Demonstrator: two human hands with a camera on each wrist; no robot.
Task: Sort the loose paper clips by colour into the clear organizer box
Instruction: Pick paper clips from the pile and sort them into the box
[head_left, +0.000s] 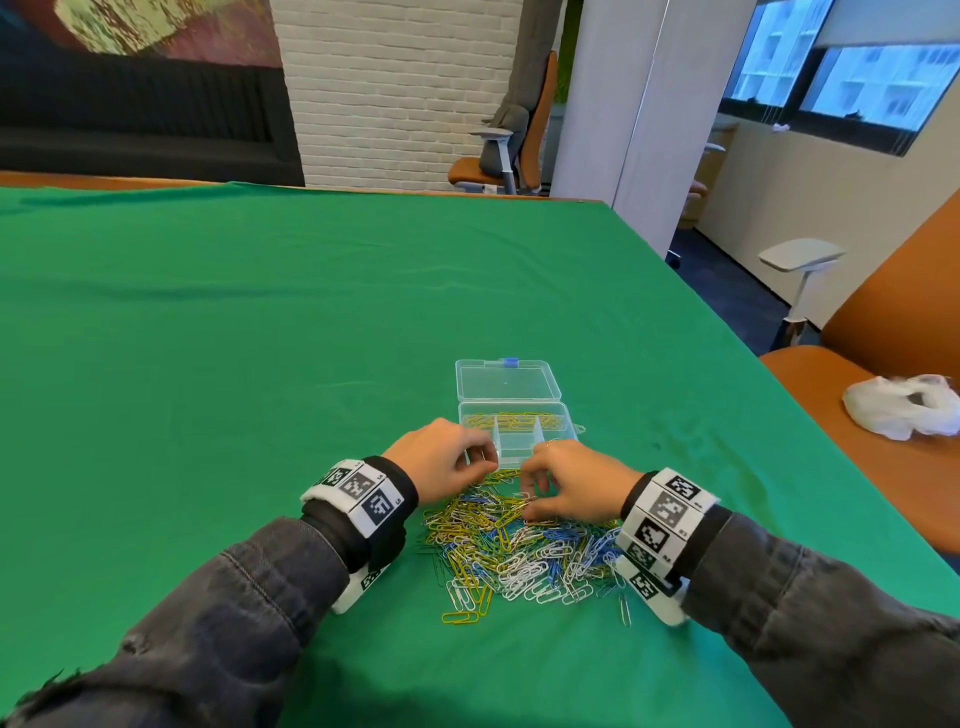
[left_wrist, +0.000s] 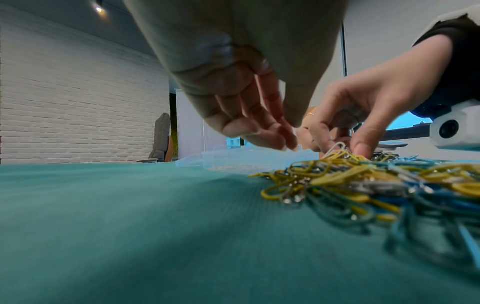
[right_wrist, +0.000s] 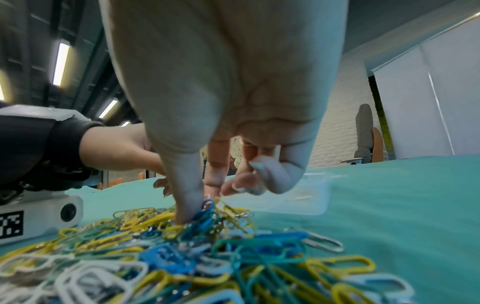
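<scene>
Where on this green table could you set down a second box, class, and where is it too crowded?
Free: the wide green cloth left of the organizer box and beyond its open lid, plus the strip to its right up to the table edge. Crowded: the near centre, where the paper clip pile spreads between both wrists, with the left hand and right hand above it.

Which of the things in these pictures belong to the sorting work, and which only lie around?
Belong to the job:
- pile of paper clips, mixed colours, on the green cloth
- clear organizer box, lid open, yellow clips in the far compartment
- left hand and right hand, fingers at the pile's far edge

Just lying about:
- white plastic bag on the orange seat
- office chair behind the table
</scene>
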